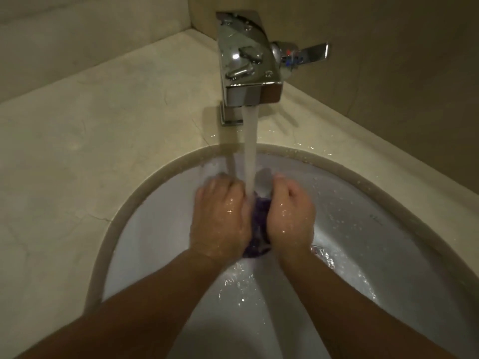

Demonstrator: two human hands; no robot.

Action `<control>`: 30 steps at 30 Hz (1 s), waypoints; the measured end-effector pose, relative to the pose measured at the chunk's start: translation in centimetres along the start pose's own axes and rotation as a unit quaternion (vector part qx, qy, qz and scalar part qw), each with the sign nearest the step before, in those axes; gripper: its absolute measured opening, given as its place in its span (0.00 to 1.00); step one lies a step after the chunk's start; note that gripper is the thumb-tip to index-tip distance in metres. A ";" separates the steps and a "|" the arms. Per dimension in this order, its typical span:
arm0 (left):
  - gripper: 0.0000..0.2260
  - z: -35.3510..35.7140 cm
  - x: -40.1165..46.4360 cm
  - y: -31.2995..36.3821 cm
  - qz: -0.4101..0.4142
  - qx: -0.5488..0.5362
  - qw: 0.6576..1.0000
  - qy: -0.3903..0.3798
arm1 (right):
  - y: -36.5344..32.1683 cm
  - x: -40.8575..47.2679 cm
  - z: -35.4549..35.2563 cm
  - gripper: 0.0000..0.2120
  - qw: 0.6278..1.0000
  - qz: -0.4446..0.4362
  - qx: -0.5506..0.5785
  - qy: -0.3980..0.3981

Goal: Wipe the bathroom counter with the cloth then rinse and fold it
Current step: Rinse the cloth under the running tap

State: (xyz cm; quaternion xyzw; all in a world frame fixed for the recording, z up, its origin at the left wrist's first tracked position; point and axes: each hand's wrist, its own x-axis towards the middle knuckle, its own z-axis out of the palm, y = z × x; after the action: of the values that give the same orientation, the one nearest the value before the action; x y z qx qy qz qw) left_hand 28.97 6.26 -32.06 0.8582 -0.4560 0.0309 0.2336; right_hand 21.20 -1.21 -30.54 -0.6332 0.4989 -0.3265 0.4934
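Observation:
A dark purple cloth (259,224) is bunched between my two hands over the white sink basin (363,229). My left hand (220,218) grips its left side and my right hand (291,216) grips its right side, both wet. A stream of water (251,151) falls from the chrome tap (246,58) straight onto the cloth. Most of the cloth is hidden by my fingers.
The beige stone counter (90,151) surrounds the basin, with water drops near the tap base. The tap's lever handle (311,51) points right. Tiled walls close in behind and to the right. Water runs down the basin between my forearms.

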 end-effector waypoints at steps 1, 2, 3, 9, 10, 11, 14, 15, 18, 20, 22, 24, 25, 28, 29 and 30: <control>0.15 -0.6 0.1 0.0 -0.008 -0.057 0.996 0.065 | -0.9 0.0 -0.4 0.23 0.999 0.010 0.049 0.014; 0.14 -1.2 0.4 0.0 -0.023 -0.103 0.987 0.119 | -1.7 0.0 -0.8 0.24 0.995 0.025 0.099 0.019; 0.15 -1.6 0.7 0.0 -0.040 -0.134 0.978 0.152 | -2.4 0.0 -1.2 0.24 0.987 0.044 0.150 0.016; 0.05 0.1 -1.3 -0.7 -0.047 -0.096 0.992 0.067 | 0.5 -0.1 -1.0 0.15 0.986 0.038 0.158 0.024; 0.05 0.6 -1.6 -1.0 -0.035 -0.082 0.995 0.045 | 1.7 -0.5 -0.6 0.13 0.994 0.002 0.102 0.023; 0.07 1.1 -1.8 -1.2 -0.014 -0.070 0.997 0.032 | 2.7 -0.9 -0.1 0.11 0.998 -0.033 0.051 0.010; 0.16 1.2 -1.8 -1.2 0.044 -0.026 0.998 0.024 | 4.6 -1.8 1.0 0.12 0.993 -0.092 -0.067 -0.028; 0.16 1.3 -1.8 -1.2 0.053 -0.006 0.998 0.027 | 4.7 -1.8 1.1 0.15 0.992 -0.092 -0.083 -0.034; 0.12 1.8 -1.6 -1.0 0.047 0.062 0.996 0.039 | 4.4 -1.2 1.3 0.19 0.983 -0.116 -0.136 -0.036; 0.12 2.0 -1.1 -0.9 0.028 0.076 0.996 0.026 | 4.0 -0.7 1.2 0.17 0.981 -0.104 -0.159 -0.027; 0.13 2.3 -1.0 -0.6 0.005 0.103 0.995 0.012 | 3.7 -0.1 1.3 0.15 0.980 -0.059 -0.187 -0.017; 0.10 2.6 -0.8 -0.2 -0.033 0.114 0.993 -0.002 | 3.5 0.5 1.4 0.20 0.972 -0.033 -0.230 -0.016; 0.09 2.7 -0.8 0.1 -0.047 0.116 0.992 -0.009 | 3.2 0.6 1.4 0.21 0.969 -0.026 -0.245 -0.015; 0.14 3.0 -0.2 0.3 -0.073 0.107 0.991 -0.044 | 2.8 1.1 1.4 0.21 0.958 -0.036 -0.285 -0.025; 0.15 3.1 0.0 0.3 -0.075 0.104 0.991 -0.048 | 2.6 1.2 1.3 0.21 0.951 -0.050 -0.302 -0.032; 0.15 3.0 0.2 0.3 -0.072 0.103 0.991 -0.044 | 2.3 1.3 1.1 0.22 0.946 -0.066 -0.316 -0.040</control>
State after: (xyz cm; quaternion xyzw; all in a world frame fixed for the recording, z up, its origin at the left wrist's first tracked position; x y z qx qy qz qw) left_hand 28.40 4.66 -34.62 0.9087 -0.3974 0.0227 0.1255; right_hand 21.84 -2.17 -33.19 -0.8009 0.5133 -0.1579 0.2649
